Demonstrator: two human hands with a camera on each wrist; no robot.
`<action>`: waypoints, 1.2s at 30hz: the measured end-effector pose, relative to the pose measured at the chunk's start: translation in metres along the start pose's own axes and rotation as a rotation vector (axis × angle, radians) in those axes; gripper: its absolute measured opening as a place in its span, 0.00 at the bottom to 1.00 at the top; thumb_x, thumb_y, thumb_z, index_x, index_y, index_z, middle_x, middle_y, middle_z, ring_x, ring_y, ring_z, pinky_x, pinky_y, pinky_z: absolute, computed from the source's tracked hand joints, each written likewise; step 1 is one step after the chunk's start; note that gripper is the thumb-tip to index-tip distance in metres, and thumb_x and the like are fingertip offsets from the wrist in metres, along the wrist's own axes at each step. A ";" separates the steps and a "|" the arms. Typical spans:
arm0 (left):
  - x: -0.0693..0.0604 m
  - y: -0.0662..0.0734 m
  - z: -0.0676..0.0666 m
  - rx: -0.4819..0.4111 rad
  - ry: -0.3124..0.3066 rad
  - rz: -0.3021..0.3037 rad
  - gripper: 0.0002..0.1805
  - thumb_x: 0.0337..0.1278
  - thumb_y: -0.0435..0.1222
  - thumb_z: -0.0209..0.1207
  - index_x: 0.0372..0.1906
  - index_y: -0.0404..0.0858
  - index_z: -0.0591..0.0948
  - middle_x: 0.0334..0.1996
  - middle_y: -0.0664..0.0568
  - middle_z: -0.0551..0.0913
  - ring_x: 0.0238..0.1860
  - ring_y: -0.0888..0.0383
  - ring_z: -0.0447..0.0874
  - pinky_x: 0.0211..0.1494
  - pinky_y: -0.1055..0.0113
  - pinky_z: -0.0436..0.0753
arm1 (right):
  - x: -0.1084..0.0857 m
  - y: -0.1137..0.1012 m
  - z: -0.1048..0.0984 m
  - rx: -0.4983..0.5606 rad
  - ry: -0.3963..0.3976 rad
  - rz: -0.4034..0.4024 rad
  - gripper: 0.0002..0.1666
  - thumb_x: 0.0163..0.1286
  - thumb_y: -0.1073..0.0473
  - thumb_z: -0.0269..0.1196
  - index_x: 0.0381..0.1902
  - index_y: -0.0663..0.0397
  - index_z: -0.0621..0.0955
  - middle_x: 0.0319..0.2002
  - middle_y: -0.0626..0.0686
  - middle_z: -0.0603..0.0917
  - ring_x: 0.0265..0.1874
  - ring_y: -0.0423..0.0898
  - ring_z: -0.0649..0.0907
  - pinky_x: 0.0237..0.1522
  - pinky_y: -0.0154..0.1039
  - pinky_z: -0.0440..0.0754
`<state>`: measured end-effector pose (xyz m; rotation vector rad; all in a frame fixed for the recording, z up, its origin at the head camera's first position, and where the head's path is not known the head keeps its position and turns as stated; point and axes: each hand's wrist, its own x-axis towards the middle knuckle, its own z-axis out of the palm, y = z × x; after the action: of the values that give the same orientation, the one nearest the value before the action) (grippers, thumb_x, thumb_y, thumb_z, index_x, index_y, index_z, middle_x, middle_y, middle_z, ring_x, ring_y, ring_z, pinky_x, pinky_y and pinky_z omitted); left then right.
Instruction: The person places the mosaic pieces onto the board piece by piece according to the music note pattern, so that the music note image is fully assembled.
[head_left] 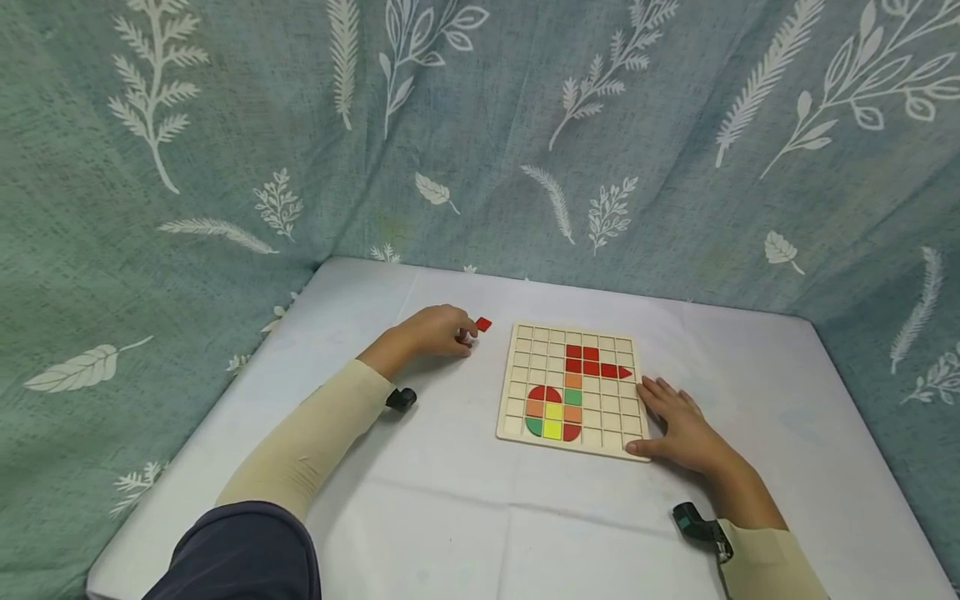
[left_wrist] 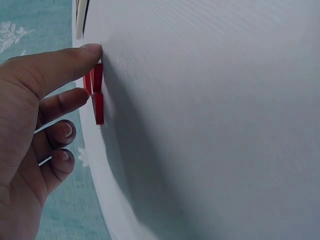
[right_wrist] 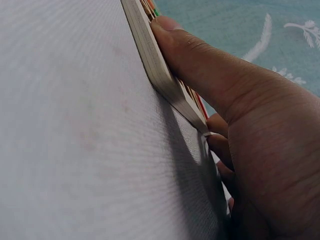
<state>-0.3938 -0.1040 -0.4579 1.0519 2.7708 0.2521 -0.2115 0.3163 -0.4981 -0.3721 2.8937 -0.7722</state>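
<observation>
A red square tile (head_left: 483, 324) lies on the white cloth, left of the wooden grid board (head_left: 615, 433). At its left corner is my left hand (head_left: 435, 331), index fingertip at the tile and thumb apart from it. In the left wrist view, the edges of the red tile (left_wrist: 98, 108) show just past the fingertips. Along the board's right side, my right hand (head_left: 686, 435) rests with fingers spread at the edge. Its thumb (right_wrist: 172, 42) lies on the board's near right corner. Red, orange, green and yellow tiles fill some squares; a red triangle (head_left: 626, 372) points right.
A white cloth (head_left: 450, 517) covers the table. Behind and beside it hangs a green-blue curtain (head_left: 480, 167) with white leaf prints. Small black devices sit at the left wrist (head_left: 402, 400) and right wrist (head_left: 697, 527).
</observation>
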 end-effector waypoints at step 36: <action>-0.011 0.005 0.000 0.054 -0.022 0.065 0.05 0.48 0.37 0.64 0.26 0.47 0.78 0.22 0.58 0.75 0.26 0.58 0.69 0.31 0.63 0.69 | 0.001 -0.001 -0.001 -0.004 0.000 -0.007 0.70 0.45 0.29 0.72 0.74 0.63 0.57 0.74 0.63 0.53 0.74 0.61 0.46 0.69 0.58 0.36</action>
<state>-0.3826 -0.1072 -0.4559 1.1519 2.7418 0.1747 -0.2125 0.3159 -0.4971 -0.3825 2.8955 -0.7674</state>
